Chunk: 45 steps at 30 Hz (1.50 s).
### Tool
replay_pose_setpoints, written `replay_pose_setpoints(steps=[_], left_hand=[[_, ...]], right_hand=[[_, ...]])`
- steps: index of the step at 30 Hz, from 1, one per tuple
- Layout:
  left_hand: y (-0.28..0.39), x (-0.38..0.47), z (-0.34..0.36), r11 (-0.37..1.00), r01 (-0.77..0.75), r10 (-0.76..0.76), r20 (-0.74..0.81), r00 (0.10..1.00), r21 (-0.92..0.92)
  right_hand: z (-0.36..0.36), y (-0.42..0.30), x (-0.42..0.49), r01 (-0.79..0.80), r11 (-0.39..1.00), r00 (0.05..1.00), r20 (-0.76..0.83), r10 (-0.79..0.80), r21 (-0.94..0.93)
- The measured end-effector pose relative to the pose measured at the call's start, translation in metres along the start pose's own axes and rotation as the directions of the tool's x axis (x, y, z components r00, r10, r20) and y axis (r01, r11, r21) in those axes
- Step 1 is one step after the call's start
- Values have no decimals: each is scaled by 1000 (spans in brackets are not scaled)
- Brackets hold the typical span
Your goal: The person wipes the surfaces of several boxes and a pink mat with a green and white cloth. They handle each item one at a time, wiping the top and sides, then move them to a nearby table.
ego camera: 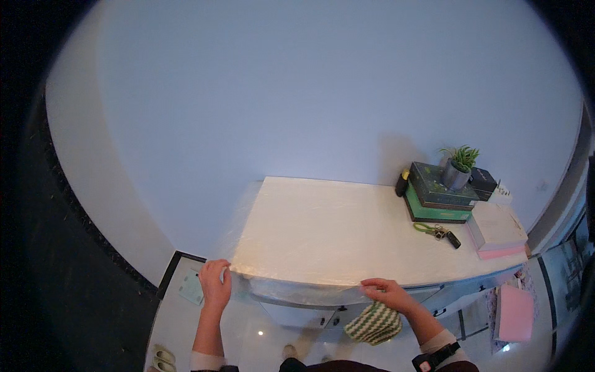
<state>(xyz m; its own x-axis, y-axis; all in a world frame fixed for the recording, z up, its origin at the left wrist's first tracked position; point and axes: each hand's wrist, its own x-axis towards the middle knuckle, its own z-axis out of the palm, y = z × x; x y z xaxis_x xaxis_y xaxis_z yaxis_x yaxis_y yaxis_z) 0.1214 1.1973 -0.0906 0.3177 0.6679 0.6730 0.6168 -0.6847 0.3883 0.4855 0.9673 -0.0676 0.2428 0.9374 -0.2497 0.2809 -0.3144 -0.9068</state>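
Observation:
A white cabinet top (pixel 320 232) covered with clear plastic film stands against the wall before me. My left hand (pixel 216 282) is at its front left corner, fingers curled by the film's edge; whether they pinch the film cannot be made out. At the front edge, right of the middle, my right hand (pixel 385 293) has its fingertips by the film. A green and cream striped knitted cloth (pixel 374 324) hangs beneath the right hand, its top hidden by the fingers.
Stacked boxes (pixel 439 197) bearing a potted plant (pixel 458 173) stand at the back right. Near them are a black bottle (pixel 401 183), keys on a green strap (pixel 437 231) and a white box (pixel 497 225). On the floor are a pink box (pixel 514 313), a scale (pixel 191 287) and shoes (pixel 163 359).

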Motion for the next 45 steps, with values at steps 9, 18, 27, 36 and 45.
replay_pose_setpoints(steps=[9, 18, 27, 36, 45], left_hand=[[-92, 62, 45, 792, 572, -413, 502, 760, -214], [-83, 85, 56, 318, 750, -322, 678, 661, -581], [-68, 95, 47, 278, 698, -289, 636, 716, -659], [-76, 88, 61, 308, 704, -443, 559, 701, -640], [-78, 97, 73, 403, 627, -383, 500, 777, -667]], right_hand=[[6, -40, -6, 120, 993, 904, -414, -105, 11], [-9, -38, -17, -79, 992, 900, -436, 29, -99], [-19, -37, -17, -104, 990, 905, -421, 55, -96], [-34, -36, -22, -135, 986, 972, -205, 113, -96], [-39, -39, -14, -138, 970, 986, -118, 116, -202]])
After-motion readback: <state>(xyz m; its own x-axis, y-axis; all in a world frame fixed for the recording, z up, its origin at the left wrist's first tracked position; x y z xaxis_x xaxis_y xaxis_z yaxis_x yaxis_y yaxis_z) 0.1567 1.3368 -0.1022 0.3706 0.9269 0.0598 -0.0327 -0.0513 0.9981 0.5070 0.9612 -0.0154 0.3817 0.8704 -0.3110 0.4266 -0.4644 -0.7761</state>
